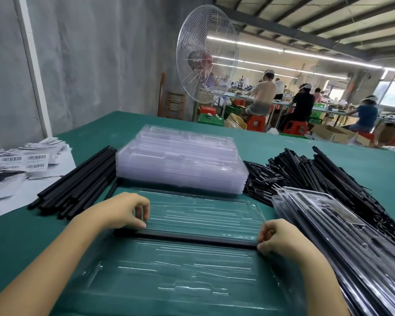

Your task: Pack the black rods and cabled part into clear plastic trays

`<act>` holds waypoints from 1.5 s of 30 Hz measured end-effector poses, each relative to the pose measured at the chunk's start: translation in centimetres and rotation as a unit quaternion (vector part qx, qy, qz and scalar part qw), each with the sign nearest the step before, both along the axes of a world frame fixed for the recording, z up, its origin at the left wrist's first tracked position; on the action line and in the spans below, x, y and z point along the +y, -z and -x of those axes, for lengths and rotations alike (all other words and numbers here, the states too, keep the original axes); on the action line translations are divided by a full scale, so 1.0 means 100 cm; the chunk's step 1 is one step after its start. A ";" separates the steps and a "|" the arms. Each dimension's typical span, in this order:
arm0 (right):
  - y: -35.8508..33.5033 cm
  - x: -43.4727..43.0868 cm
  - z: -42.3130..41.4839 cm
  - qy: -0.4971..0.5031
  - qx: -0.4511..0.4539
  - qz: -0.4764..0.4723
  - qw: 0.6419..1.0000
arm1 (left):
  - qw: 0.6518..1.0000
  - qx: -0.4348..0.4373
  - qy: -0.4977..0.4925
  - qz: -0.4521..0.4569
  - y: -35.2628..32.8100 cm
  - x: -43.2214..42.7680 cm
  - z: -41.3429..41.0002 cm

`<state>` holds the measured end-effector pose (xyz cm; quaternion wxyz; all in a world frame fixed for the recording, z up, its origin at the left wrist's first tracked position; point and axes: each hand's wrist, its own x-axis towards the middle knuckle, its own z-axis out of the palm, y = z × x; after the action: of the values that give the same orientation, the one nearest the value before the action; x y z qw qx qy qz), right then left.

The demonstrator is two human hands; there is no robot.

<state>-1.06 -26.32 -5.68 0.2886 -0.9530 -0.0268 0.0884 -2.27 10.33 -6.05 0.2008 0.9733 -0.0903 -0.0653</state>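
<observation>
While the left hand (123, 210) and right hand (281, 238) pinch opposite ends of the black rod (187, 237) mid-frame, press it level into the clear plastic tray (169, 277).

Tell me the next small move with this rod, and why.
Probably press the black rod down into the open clear tray. The left hand and right hand each pinch one end, and the rod lies straight across the tray's middle, seemingly not yet seated.
</observation>
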 end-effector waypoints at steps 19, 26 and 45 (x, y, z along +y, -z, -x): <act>-0.001 0.006 -0.001 0.021 0.021 0.074 0.997 | 0.992 -0.052 0.054 0.099 0.020 0.017 0.002; -0.039 0.031 -0.037 0.004 0.044 0.159 0.986 | 0.989 -0.083 0.039 0.112 0.025 0.015 0.007; -0.015 0.038 -0.134 0.126 -0.201 0.221 0.946 | 0.989 -0.043 0.077 0.121 0.026 0.024 -0.013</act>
<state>12.39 -22.51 -4.13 0.0680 -0.9865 0.0560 -0.1382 -0.96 12.78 -8.63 0.3070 0.9341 -0.1804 -0.0275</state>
